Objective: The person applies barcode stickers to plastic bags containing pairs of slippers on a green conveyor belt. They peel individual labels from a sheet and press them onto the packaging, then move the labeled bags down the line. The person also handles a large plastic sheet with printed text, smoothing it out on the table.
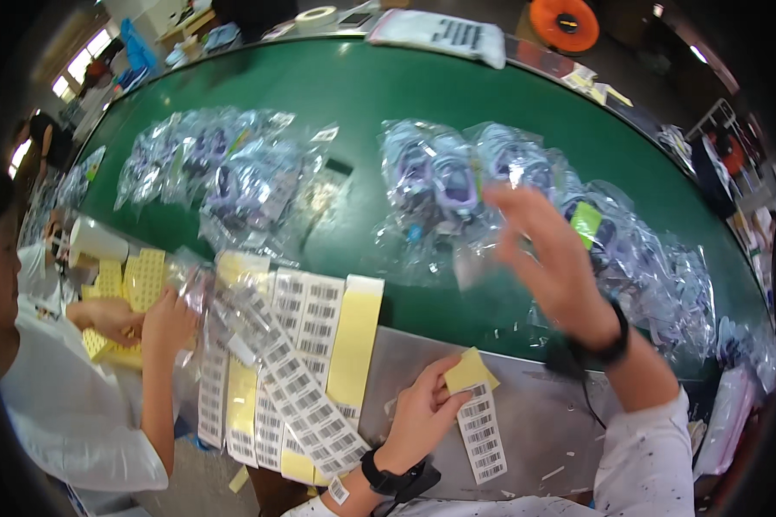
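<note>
My left hand (422, 414) is closed on a short strip of barcode labels (481, 435), thumb on top, low in the middle of the head view. Its yellow backing (469, 372) is folded up above the thumb. My right hand (550, 263), blurred by motion, is raised over the bagged shoes with its fingers stretched out and apart; I see nothing in it. Just beyond it lie light blue and lilac shoes (453, 177) in clear plastic bags. A bright green tag (585, 224) shows on one bag to its right.
Long label sheets (306, 310) overlap left of my left hand. Further left, a co-worker's hands (168, 323) are at yellow sheets (110, 280). More bagged shoes (250, 177) lie on the green table (345, 95). A white package (440, 36) and an orange fan (564, 24) are at the back.
</note>
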Available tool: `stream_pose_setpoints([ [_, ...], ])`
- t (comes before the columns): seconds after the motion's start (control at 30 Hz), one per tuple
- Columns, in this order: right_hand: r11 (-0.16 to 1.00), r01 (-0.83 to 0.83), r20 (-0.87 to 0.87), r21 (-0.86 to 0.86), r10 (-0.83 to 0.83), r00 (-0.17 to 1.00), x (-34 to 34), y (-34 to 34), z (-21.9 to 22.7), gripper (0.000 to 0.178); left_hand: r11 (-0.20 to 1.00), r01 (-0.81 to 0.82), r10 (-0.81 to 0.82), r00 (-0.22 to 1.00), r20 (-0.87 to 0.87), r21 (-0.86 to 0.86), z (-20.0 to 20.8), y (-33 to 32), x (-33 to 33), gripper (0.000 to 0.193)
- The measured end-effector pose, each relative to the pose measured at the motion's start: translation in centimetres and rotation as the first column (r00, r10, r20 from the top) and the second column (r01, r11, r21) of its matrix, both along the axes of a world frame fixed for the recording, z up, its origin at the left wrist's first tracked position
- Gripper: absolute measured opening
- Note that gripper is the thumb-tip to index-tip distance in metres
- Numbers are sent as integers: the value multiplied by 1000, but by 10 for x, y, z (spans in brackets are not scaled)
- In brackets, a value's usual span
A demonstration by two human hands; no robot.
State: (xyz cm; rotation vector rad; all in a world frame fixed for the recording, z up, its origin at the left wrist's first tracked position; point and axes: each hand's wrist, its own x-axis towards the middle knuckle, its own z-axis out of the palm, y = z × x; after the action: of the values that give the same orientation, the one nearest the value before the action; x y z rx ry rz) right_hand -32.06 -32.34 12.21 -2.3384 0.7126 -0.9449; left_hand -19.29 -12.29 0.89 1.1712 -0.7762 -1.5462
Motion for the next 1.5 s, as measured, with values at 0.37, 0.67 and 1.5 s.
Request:
stream_pose_setpoints([
  [0.37,913,-18,221,407,-80,972,126,-155,-107,18,998,11,-10,1000,-20,65,14,-9,-6,51],
  [0.67,692,-79,443,717,-365,819,88,-202,-82,16,991,12,-10,1000,-23,131,11,-2,-5,52],
  [1.5,801,594,-535,75,-471,702,118,-215,-124,26,996,76,-76,997,5,56,15,-11,-9,51],
])
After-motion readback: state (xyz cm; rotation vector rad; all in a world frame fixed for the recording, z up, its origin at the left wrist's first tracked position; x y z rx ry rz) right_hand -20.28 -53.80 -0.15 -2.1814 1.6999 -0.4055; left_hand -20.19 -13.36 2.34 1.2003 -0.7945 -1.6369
